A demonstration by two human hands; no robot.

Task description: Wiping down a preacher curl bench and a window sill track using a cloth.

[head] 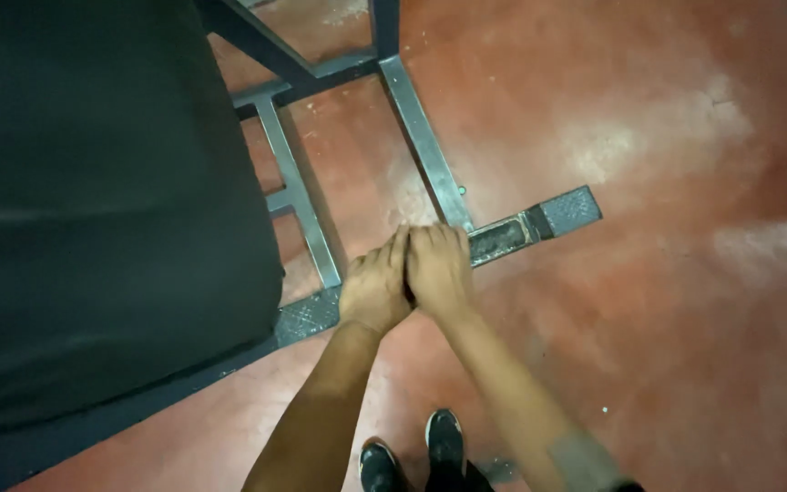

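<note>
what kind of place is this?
Probably a gym or workshop floor: worn red painted concrete floor, a steel frame with textured foot plates, a black padded surface. Both hands, left hand and right hand, rest on its crossbar.

Both forearms are bare, with no sleeves. The left hand (375,287) and right hand (439,269) wear no gloves. Below the hands, black shoes (412,453) cover the feet.

no packages, no labels, no signs, no screens in view, nothing printed or wrapped anywhere across the scene, nothing boxed, bagged, tagged or lit up to report here
</note>
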